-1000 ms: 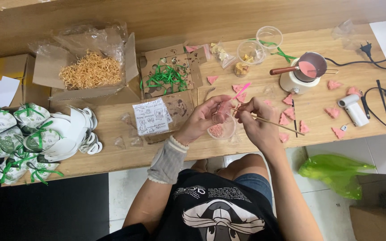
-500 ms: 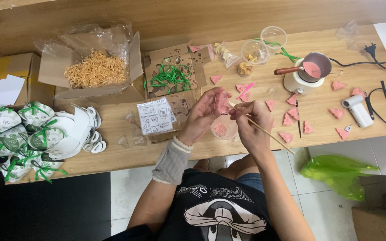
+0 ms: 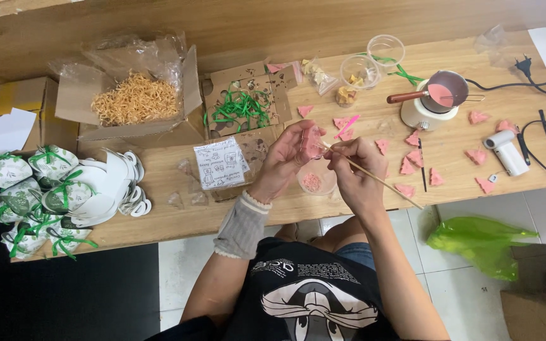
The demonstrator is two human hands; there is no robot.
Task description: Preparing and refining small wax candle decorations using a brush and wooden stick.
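Observation:
My left hand holds a small pink moulded piece up over the wooden table. My right hand grips a thin wooden stick whose tip touches that pink piece. Under the hands sits a small clear cup with pink bits in it. Several flat pink pieces lie scattered on the table to the right.
A small pot of pink liquid stands on a white warmer. Clear cups, a box of straw-like filler, green ribbons, an instruction sheet, wrapped packets, a white hand tool and a green bag surround me.
Both hands have stayed together over the clear cup, the stick shifting slightly against the pink piece. The camera has drifted a little.

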